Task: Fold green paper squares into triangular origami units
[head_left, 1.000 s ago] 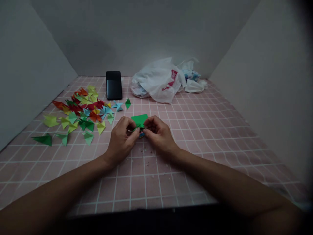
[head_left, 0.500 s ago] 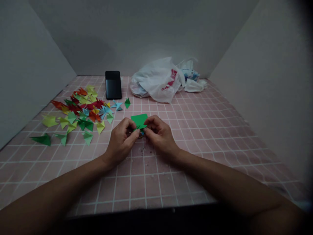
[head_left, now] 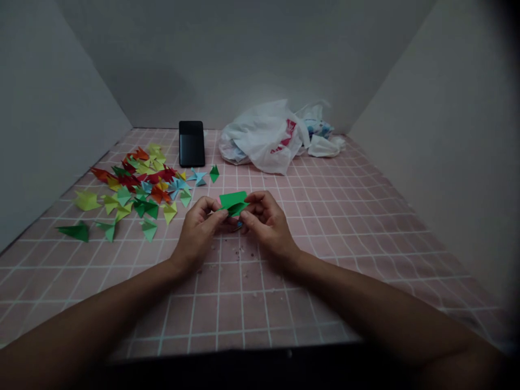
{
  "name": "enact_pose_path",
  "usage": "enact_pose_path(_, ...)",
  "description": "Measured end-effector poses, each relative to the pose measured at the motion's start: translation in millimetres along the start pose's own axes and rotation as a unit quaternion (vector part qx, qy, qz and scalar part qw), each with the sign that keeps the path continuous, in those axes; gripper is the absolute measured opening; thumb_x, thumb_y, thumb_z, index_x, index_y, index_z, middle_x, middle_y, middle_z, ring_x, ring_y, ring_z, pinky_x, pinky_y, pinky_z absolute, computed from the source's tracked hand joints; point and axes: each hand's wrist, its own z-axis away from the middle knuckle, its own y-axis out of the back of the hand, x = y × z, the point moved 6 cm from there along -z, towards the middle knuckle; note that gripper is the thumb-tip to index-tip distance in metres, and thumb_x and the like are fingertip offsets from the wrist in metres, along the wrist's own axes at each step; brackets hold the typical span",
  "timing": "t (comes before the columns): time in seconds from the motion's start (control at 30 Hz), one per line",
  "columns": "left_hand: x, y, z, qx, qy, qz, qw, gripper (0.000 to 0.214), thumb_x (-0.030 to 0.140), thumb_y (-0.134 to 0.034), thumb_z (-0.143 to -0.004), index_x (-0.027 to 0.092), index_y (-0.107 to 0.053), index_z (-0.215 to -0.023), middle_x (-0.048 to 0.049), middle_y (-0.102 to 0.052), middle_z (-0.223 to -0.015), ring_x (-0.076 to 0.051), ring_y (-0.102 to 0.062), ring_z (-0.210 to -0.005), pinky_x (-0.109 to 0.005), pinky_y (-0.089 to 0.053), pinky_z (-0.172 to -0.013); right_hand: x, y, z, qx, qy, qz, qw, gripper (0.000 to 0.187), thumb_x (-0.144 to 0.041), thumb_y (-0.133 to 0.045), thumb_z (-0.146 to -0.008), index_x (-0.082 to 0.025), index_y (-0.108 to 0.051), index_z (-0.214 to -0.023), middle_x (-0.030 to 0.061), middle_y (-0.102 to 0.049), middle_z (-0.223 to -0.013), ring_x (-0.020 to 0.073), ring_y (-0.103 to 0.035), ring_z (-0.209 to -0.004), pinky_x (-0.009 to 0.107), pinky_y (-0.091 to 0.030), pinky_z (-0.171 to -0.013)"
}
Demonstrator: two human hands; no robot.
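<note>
From the head camera, the left hand (head_left: 197, 233) and the right hand (head_left: 267, 225) meet just below the centre of the frame. Both are curled closed, pinching a folded green paper piece (head_left: 233, 203) between them with thumbs and fingers. The piece sits tilted just above the fingers, with a darker flap lying across it. A small blue scrap (head_left: 239, 223) shows beneath the right hand's fingers, too small to identify.

The pinch is the weak point. The paper is thin, so uneven pressure could skew the flap or crumple a corner, and a loosened grip could let the piece drop. A careless sweep of the left hand could also disturb the nearby paper pieces.

The bench (head_left: 333, 254) is pink, gridded with white lines, and pale crumbs (head_left: 239, 252) lie just below the hands. At middle left spreads a heap of folded paper pieces (head_left: 138, 184) in red, yellow, green and blue, with a dark green piece (head_left: 77, 232) set apart at its lower left. Towards the far edge lie a black phone (head_left: 192, 143) and, to its right, a crumpled white plastic bag (head_left: 260, 138) with red print. Plain grey walls (head_left: 52, 124) rise on the left, back and right.
</note>
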Motion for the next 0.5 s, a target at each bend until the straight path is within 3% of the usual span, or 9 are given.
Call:
enact_pose_path(0.23,-1.1,-7.1,3.9,-0.018,0.002,0.027,0.999,0.027,0.027,-0.077,-0.073,0.020,-0.052,-0.077,0.0049,-0.063,-0.078,-0.012,-0.068,-0.070,-0.030,-0.062,-0.073,9.6,-0.8,-2.9,-0.003,-0.024,-0.003,1.000,0.019,-0.033,-0.071,-0.084,-0.022,-0.056,-0.088,-0.0035,-0.059,-0.077,0.0117,-0.057,-0.068,0.027,-0.046,-0.063)
enact_pose_path(0.5,-13.0,-13.8,7.3,-0.054,0.074,0.035,0.995,0.031,0.026,-0.079,-0.070,0.020,-0.050,-0.078,0.0049,-0.066,-0.072,-0.013,-0.070,-0.066,-0.027,-0.062,-0.066,8.9,3.6,-3.8,0.022,-0.025,0.017,0.999,0.019,-0.031,-0.071,-0.082,-0.021,-0.055,-0.082,-0.0040,-0.057,-0.073,0.0112,-0.053,-0.067,0.026,-0.043,-0.061)
